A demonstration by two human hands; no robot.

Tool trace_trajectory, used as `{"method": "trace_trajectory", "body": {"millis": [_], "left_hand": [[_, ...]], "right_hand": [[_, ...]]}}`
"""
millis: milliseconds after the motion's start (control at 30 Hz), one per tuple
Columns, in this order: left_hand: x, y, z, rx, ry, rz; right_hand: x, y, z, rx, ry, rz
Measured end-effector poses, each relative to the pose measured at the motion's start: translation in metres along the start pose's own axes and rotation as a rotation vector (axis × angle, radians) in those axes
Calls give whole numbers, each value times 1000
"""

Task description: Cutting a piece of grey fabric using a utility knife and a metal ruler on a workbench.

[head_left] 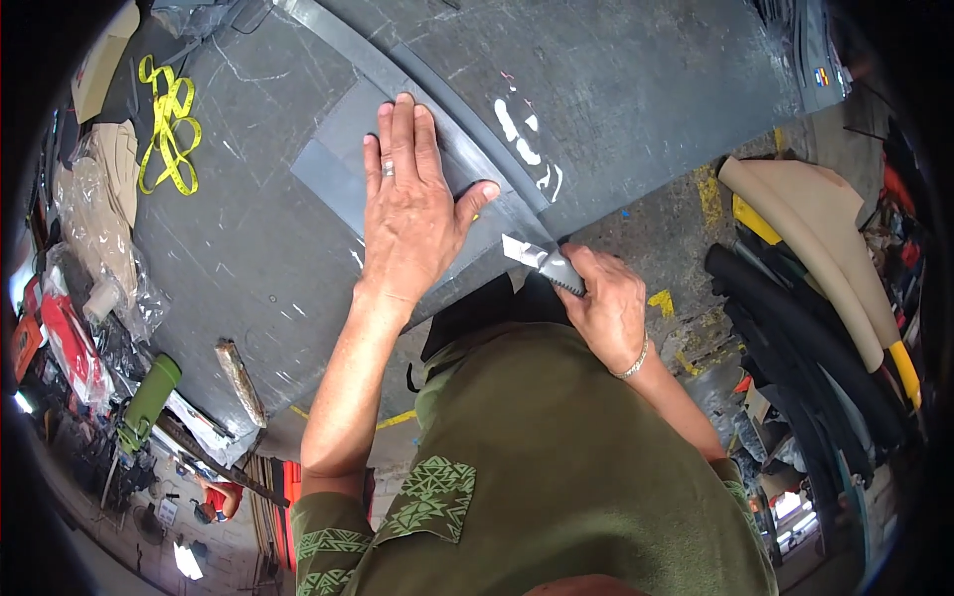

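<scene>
My left hand (412,204) lies flat, fingers stretched forward and thumb out to the side, a ring on one finger. It presses on a grey sheet (328,159), and its fingertips and thumb reach the long metal straightedge (343,42) running diagonally over the sheet. Beyond the straightedge shows a darker grey strip (477,134). My right hand (611,303) is closed round the grey handle of a utility knife (562,270) at the table's near edge. Its blade points up and left, close to the near end of the straightedge; whether it touches anything I cannot tell.
A yellow measuring tape (171,129) lies loosely looped on the dark table (656,89). Plastic-wrapped pieces (109,209) line the left edge. On the right, beige rolled material (810,248) and black rolls (795,318) stand beyond the table. Another person (221,499) is far off at lower left.
</scene>
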State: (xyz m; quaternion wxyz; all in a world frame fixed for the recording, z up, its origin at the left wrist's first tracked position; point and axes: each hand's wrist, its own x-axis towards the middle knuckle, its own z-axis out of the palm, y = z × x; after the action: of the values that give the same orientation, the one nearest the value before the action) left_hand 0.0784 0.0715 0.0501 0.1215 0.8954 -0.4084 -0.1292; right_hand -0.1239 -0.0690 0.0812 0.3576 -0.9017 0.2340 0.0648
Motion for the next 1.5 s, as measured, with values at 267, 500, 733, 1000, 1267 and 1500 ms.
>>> {"method": "trace_trajectory", "body": {"millis": [267,500,733,1000,1267,1500], "left_hand": [[-2,-2,3,-34,-4,0],[-3,-4,6,-83,2,-5],[-3,-5,7,-96,-4,7],[-3,-7,8,-136,4,1],[-3,-9,16,-193,0,0],[-3,-9,15,-129,56,39]], "right_hand": [[0,0,3,-3,32,-27],[-2,0,4,-20,13,-33],[-1,-1,3,-12,-7,-22],[-2,-4,2,-24,-28,-13],[-4,-1,3,-45,-55,-12],[-4,1,3,-45,-45,18]]}}
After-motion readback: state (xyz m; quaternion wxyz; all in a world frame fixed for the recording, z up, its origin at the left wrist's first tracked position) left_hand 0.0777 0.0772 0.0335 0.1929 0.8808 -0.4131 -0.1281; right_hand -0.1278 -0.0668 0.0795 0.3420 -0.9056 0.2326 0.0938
